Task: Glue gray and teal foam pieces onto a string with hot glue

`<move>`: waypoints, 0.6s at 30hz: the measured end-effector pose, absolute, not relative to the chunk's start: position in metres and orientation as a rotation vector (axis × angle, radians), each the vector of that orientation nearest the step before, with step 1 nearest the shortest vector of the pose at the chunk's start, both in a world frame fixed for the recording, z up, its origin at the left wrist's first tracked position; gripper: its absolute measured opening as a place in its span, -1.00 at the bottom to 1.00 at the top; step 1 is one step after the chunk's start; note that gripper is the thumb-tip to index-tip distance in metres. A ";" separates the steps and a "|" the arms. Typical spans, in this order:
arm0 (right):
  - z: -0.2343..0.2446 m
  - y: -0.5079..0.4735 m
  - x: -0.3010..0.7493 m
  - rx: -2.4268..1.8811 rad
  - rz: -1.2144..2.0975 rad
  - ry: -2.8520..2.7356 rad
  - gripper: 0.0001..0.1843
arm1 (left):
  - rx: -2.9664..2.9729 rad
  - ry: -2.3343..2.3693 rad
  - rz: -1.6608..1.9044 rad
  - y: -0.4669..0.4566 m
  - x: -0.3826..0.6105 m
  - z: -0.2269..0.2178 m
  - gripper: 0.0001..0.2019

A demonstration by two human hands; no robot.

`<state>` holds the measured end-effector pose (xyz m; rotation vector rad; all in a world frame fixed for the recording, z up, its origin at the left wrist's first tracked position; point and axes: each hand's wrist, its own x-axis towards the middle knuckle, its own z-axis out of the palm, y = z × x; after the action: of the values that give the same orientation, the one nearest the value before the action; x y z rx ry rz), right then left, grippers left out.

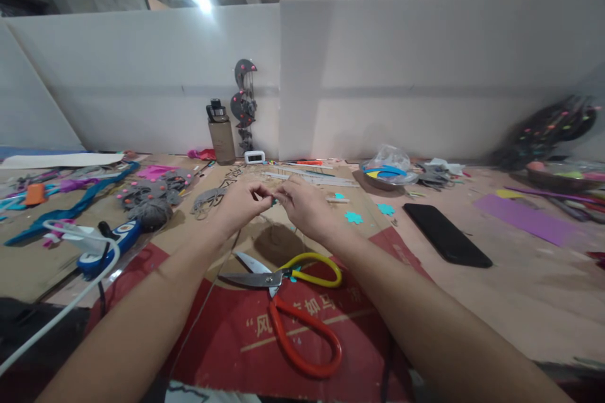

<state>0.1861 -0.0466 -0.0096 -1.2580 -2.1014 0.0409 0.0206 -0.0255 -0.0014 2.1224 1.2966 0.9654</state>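
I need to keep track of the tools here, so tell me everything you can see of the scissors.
The scissors lie open on the cardboard, blades toward the picture's left, handles right. Two silvery, metal-looking blades cross at a round pivot; one looped handle is yellow, the other red, both plastic-looking. A turquoise piece shows by the yellow loop, contact unclear. The left hand and right hand are beyond them, not touching.

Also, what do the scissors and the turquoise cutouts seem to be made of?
Scissors: blades likely steel, grey with a metallic sheen; red and yellow handles probably plastic, smooth and glossy.
Turquoise cutouts: perhaps felt or foam, flat and matte; too small to tell.
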 end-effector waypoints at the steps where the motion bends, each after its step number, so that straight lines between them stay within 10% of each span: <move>1: -0.010 -0.046 0.186 -1.234 0.062 -2.078 -0.77 | 2.099 1.292 0.990 -0.025 0.021 -0.002 -0.85; 18: -0.016 -0.046 0.178 -1.170 0.323 -1.752 -0.86 | 1.768 1.107 1.197 -0.028 0.024 -0.002 -0.83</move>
<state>0.1779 -0.0456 -0.0160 -1.1697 -1.7525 0.3233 0.0237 -0.0276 -0.0019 1.7680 1.1071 1.1972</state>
